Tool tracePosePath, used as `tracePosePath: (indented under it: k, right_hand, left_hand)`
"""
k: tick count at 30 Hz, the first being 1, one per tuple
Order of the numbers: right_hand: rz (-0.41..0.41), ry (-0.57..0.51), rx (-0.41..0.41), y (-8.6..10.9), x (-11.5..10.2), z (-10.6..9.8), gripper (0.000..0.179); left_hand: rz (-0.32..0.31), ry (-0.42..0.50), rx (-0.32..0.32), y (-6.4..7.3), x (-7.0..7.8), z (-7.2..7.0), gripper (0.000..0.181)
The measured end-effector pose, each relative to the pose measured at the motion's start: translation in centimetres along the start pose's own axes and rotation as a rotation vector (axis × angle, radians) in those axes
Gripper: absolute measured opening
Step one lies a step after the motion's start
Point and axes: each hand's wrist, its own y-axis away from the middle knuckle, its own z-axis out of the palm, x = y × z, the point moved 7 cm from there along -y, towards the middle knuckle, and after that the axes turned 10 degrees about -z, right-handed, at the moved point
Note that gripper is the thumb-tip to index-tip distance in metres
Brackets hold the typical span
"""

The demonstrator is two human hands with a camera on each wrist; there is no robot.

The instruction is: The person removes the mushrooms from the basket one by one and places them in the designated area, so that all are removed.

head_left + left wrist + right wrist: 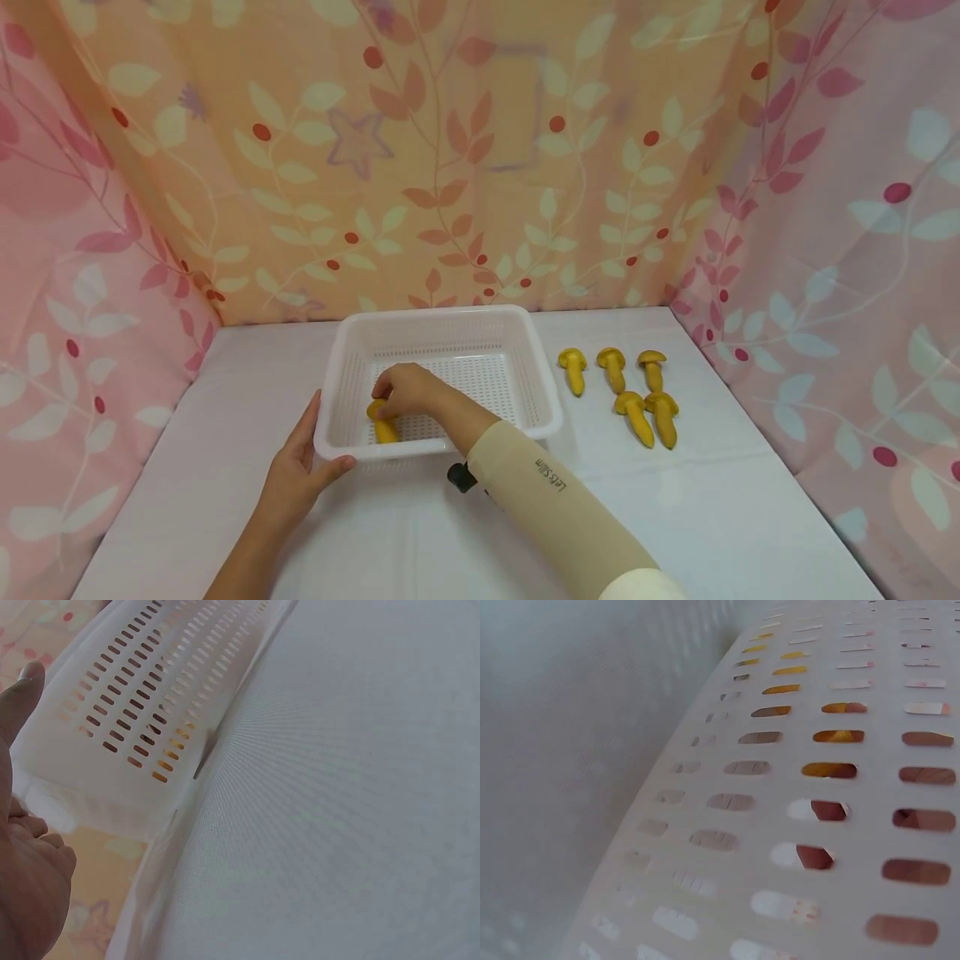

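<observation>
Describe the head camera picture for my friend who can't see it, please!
A person's right hand pinches a yellow mushroom inside a white plastic basket while the left hand touches the basket's near left corner. Five more yellow mushrooms lie on a white tablecloth to the right.

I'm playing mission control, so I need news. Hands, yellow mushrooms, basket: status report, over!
Left hand at near left corner of basket. Right hand pinching yellow mushroom inside. Five more mushrooms to the right. No obstruction seen.
</observation>
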Motion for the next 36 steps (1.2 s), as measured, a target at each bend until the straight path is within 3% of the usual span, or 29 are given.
tracePosePath:
  k: [11,18,25,36]
  right_hand:
    - [-0.039,-0.062,0.042,0.2,-0.6,-1.0,0.029]
    - [-0.113,-0.078,0.085,1.0,-2.4,-2.7,0.027]
    - [-0.194,-0.036,0.099,2.8,-3.7,-4.7,0.026]
    - [-0.23,-0.001,0.186,7.1,-3.9,-8.1,0.033]
  left_hand:
    - [0.025,0.026,-0.003,-0.1,0.1,-0.1,0.102]
    - [-0.002,0.02,0.002,-0.1,-0.3,0.1,0.103]
    - [-0.002,-0.014,0.02,0.0,-0.1,0.0,0.103]
    - [-0.046,-0.052,0.028,0.0,-0.2,0.1,0.102]
